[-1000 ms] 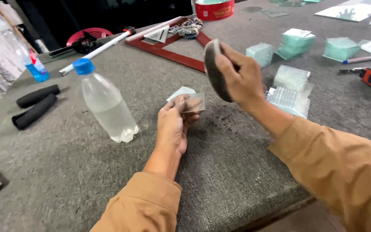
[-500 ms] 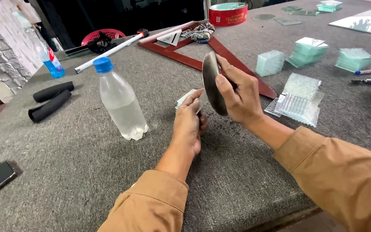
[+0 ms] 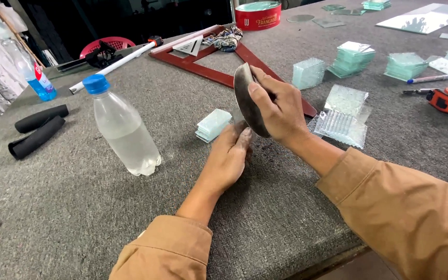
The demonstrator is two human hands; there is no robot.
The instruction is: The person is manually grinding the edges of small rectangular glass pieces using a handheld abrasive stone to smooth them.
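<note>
Work surface, grey felt table [image 3: 79, 207]. Right hand [image 3: 278, 106]: fingers curled tight round a dark oval grinding stone [image 3: 247, 101], held on edge. Left hand [image 3: 229, 155]: fingers pressed together just under the stone; whether they pinch a glass piece cannot be told. Small stack of glass squares [image 3: 212, 124] just beyond the left fingertips, seemingly awaiting work; further glass stacks [image 3: 351, 59] lie well beyond the right fingers. Plastic bottle [image 3: 123, 129] near, left of the left hand.

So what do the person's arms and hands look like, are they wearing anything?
Both arms wear long tan-brown sleeves of thick cloth. The left sleeve is pushed up, so the forearm shows; the right sleeve reaches close to the wrist. The left hand and right hand are bare: no gloves, and no rings or watch that I can see.
</note>
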